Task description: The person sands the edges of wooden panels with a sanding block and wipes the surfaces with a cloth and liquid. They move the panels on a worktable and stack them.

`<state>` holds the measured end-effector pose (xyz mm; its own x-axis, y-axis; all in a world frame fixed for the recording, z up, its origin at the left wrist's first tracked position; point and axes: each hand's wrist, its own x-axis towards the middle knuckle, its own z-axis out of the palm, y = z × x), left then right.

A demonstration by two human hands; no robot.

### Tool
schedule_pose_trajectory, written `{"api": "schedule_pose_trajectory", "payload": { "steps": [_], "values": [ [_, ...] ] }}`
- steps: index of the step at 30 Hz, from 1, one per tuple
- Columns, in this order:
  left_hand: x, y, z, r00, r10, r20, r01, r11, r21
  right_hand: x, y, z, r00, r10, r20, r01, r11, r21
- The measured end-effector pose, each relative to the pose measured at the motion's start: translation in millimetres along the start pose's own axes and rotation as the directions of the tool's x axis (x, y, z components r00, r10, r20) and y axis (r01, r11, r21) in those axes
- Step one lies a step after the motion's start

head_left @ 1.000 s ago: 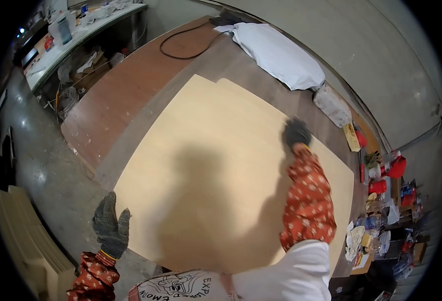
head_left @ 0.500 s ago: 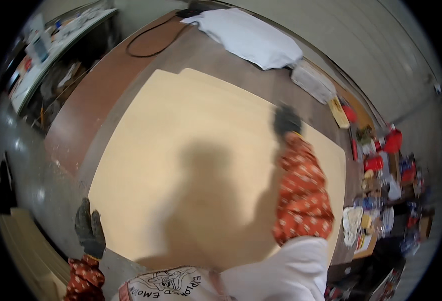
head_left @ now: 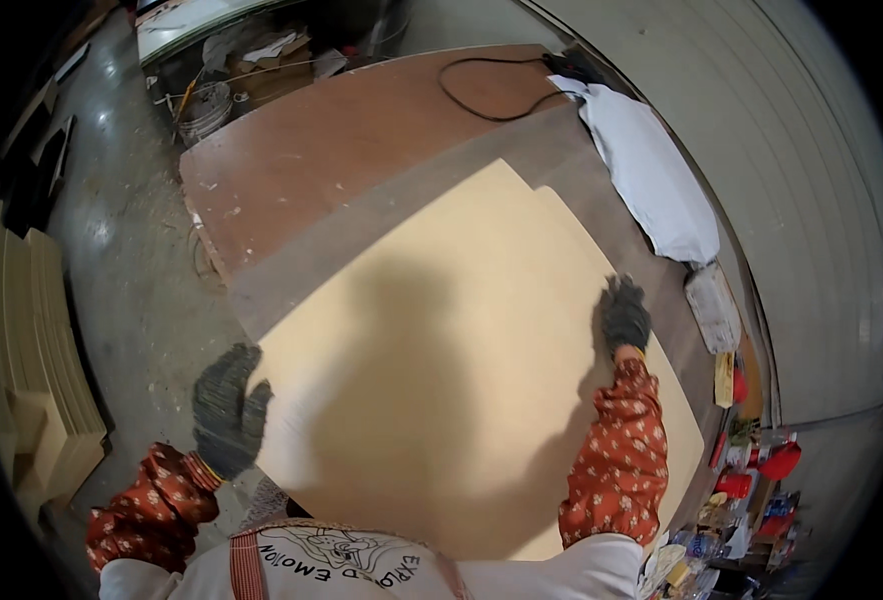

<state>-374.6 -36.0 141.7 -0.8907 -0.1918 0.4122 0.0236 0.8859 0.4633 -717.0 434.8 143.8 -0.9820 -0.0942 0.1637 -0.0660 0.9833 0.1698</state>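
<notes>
A large pale yellow board lies flat on the table, its far edge stepped near one corner. My left hand, in a dark grey knit glove, is at the board's left edge with fingers together and thumb apart. Whether it presses on the edge or hovers beside it, I cannot tell. Toward the far right edge of the board, my gloved right hand rests palm down with its fingers spread. Neither hand holds anything. Both forearms wear red flowered sleeves, and my shadow falls across the middle of the board.
Beyond the board are a brown panel, a black cable, a white cloth and a clear plastic box. Bottles and red tools clutter the right side. Stacked pale boards stand on the floor at left.
My view has swung left, so the board appears turned. My left hand has risen from below to the board's left edge. My right hand, blurred before, now shows clearly near the right edge.
</notes>
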Motion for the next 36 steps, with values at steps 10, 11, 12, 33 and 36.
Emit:
{"api": "schedule_pose_trajectory", "payload": {
  "steps": [10,11,12,33,36],
  "values": [
    [1,-5,-2,1.0,-0.02,-0.009,0.019,0.988,-0.156,136,-247,-38,0.995,-0.088,0.053,0.081,0.989,0.123],
    [-1,-5,-1,0.999,-0.043,-0.024,0.039,0.988,-0.149,133,-243,-32,0.978,-0.203,0.045,0.194,0.969,0.151],
    [0,-4,0,0.999,-0.019,-0.031,0.013,0.983,-0.183,124,-211,-42,0.965,-0.259,0.033,0.251,0.956,0.152],
    [2,-11,1,0.998,0.002,-0.068,-0.014,0.985,-0.171,-104,-323,-102,0.521,-0.847,-0.107,0.853,0.511,0.108],
    [-2,-14,2,0.996,-0.05,-0.073,0.029,0.965,-0.261,-105,-326,-110,0.248,-0.928,-0.279,0.968,0.246,0.044]
  ]
}}
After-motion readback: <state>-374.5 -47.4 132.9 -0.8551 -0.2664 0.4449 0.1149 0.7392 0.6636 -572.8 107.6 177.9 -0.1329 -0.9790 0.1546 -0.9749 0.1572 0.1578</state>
